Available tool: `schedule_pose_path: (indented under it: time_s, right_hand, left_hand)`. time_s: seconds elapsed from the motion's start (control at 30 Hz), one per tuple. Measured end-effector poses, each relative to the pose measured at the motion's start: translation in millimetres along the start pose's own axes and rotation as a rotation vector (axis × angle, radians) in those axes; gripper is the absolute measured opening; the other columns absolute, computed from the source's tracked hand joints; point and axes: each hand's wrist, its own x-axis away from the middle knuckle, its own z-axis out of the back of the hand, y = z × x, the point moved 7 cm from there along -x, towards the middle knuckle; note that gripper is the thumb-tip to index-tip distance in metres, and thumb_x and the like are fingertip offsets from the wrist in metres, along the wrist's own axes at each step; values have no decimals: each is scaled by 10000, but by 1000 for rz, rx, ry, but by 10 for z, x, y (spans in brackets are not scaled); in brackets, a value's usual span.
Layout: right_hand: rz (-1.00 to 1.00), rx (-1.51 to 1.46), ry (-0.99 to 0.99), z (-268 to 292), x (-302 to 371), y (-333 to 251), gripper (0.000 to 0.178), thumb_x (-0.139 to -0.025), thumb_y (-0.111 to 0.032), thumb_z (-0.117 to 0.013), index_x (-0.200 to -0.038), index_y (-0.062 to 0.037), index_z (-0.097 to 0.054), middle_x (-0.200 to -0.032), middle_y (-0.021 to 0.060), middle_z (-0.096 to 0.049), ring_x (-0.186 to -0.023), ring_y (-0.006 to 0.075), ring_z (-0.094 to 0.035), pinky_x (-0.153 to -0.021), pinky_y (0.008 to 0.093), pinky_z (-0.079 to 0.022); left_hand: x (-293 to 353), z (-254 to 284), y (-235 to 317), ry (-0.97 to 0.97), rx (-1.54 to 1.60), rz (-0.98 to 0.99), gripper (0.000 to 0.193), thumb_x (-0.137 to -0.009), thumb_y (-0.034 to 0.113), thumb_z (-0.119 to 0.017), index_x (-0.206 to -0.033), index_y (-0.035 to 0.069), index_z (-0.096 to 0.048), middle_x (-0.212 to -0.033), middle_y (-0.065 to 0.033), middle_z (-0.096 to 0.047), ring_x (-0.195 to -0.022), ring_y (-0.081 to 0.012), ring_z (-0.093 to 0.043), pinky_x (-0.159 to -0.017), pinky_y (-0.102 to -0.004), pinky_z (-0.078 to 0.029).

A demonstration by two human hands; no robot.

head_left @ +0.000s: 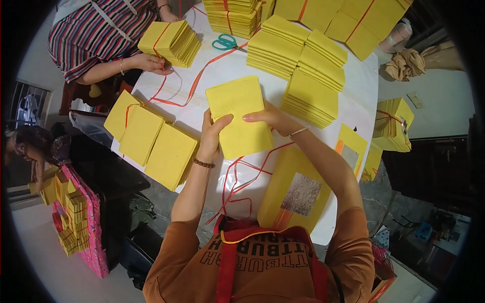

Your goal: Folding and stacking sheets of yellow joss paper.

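Above the red string [237,177] on the counter [222,76], I see left hand [211,135] and right hand [270,118] fingers gripping the yellow paper stack [240,116] by opposite edges, probably squaring it.

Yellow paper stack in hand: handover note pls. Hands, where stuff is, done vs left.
Left hand: grips the left edge of the yellow paper stack, held above the white table.
Right hand: on the stack's right edge, fingers on top.
Red string: loose on the table under the stack, not around it.
Done: tied bundles lie to the left, with red string visible on one.
Left: the held stack is untied; more stacks wait at the far side. Green scissors lie beyond them.
Another person's hand ties a bundle at far left.
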Motion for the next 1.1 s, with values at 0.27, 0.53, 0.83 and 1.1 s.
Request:
schedule_pose_path:
  time_s: [0.27,0.53,0.83,1.1]
  right_hand:
    - [-15,47,470,662,646,43,556,-882,-324,-576,-1320,-39,-387,-1176,103,-545,-1058,163,-535,-851,281,-439]
    - [36,-237,707,941,1935,243,374,-915,-220,-529,-1256,-80,-461,-1147,60,-564,-1065,174,-537,-848,314,-455]
    - [204,-514,1152,1061,3058,947,201,-903,-186,-561,-1095,-127,-568,-965,8,-621,-914,126,-591,-790,319,-468]
    - [199,-494,1146,1029,2914,1066,200,-919,-216,-538,-1092,-116,-555,-966,-2,-611,-921,118,-579,-775,299,-455]
  left_hand:
    - [-493,-132,-230,121,420,83,422,-793,131,-650,-1140,-48,-490,-1085,-142,-578,-968,-227,-585,-801,-333,-498]
    - [-1160,-419,-689,527,452,-284,567,-776,138,-677,-1210,-80,-384,-1145,-162,-540,-956,-261,-573,-807,-364,-497]
    - [-1047,-724,-801,801,328,18,840,-723,262,-712,-1314,-13,-181,-1212,-218,-459,-1000,-308,-553,-812,-391,-520]
    - [-1519,-338,-1144,777,98,215,1099,-588,521,-780,-1333,-48,-207,-1219,-218,-466,-1032,-313,-548,-837,-355,-508]
